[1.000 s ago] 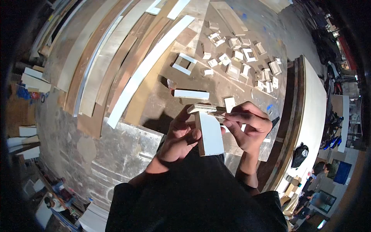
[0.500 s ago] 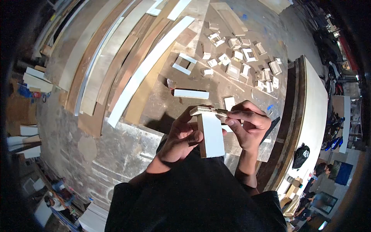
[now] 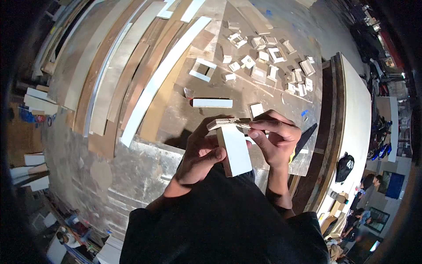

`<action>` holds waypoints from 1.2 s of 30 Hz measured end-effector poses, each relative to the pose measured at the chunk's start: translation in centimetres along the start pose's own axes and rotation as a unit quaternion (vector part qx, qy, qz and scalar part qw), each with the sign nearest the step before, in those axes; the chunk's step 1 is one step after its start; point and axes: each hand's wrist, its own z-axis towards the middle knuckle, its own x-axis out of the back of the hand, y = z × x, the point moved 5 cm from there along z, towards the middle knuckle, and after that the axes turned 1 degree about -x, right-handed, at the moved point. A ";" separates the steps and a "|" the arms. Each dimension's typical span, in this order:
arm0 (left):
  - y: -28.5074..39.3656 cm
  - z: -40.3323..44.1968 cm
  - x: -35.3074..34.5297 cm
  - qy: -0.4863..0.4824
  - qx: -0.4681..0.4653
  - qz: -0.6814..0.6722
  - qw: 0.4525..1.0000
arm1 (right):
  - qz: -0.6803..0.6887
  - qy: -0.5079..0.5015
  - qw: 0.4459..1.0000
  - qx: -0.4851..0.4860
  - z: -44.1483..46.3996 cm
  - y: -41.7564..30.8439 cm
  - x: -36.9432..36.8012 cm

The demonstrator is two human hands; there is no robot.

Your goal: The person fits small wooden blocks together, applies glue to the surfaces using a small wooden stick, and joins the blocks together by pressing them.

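Across the stained tabletop [image 3: 145, 165] spread pieces of timber, with a pale panel [image 3: 356, 132] standing as the next large surface to the right. Long boards [image 3: 107, 72] lie side by side on the left, and a long white strip [image 3: 167, 75] slants along their near side.

Over the front of this surface, the left hand [image 3: 200, 158] has its grip clamped on a white-faced block [image 3: 235, 152], thumb on the narrow side, fingers mostly hidden behind. The block is held up between both hands, slightly tilted, white face toward the viewer. The right hand [image 3: 277, 136] has thumb and forefinger together, seemingly pinched on the right end of a plywood strip [image 3: 228, 122] lying crosswise at the block's upper end; whether the two are fastened, I cannot tell.

Just beyond the right wrist rests a dark tapered blade [image 3: 305, 140], perhaps a handsaw's. A short white bar [image 3: 212, 103] lies ahead of the hands, with a small square frame [image 3: 202, 70] farther off, and many little wooden offcuts [image 3: 260, 74] scatter to the right.

The step in hand looks like close work at that upper end, fitting or checking. The next move calls for a firm left hold and a light right pinch.
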 end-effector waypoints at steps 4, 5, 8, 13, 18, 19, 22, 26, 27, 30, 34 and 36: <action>0.6 -0.1 -0.5 -0.001 -0.031 0.004 1.000 | 0.031 0.006 0.999 -0.026 -0.2 -0.3 -0.2; 0.6 -0.1 -0.5 -0.001 -0.031 0.004 1.000 | 0.031 0.006 0.999 -0.027 -0.3 -0.3 -0.2; 0.8 -0.2 -0.6 0.004 -0.054 0.037 0.998 | 0.033 0.004 0.998 -0.053 -0.5 0.0 -0.2; 0.7 -0.3 -0.5 0.009 -0.064 0.073 0.995 | 0.017 -0.003 0.999 -0.036 -0.6 -0.1 0.0; 1.1 -0.4 -0.6 0.011 -0.072 0.128 0.989 | 0.014 -0.006 0.999 -0.041 -0.6 -0.3 0.1; 1.1 -0.4 -0.6 0.013 -0.069 0.129 0.989 | 0.015 -0.012 0.999 -0.040 -0.6 -0.4 0.1; 1.2 -0.4 -0.6 0.009 -0.064 0.116 0.991 | 0.030 -0.013 0.998 -0.051 -0.6 -0.3 0.0; 1.1 -0.4 -0.7 0.008 -0.063 0.112 0.992 | 0.018 -0.021 0.999 -0.046 -0.8 -0.3 0.5; 1.0 -0.3 -0.6 0.002 -0.055 0.101 0.993 | 0.022 -0.012 0.999 -0.022 -0.7 -0.4 0.7; 0.9 -0.1 -0.8 -0.013 -0.047 0.074 0.996 | 0.009 0.003 1.000 0.020 -0.7 -0.5 1.1; 0.9 -0.3 -0.9 -0.011 -0.035 0.085 0.996 | -0.051 -0.005 0.997 0.058 -0.7 -1.4 0.6; 0.8 -0.3 -0.9 -0.008 -0.034 0.093 0.995 | -0.083 -0.001 0.994 0.064 -0.8 -1.6 0.5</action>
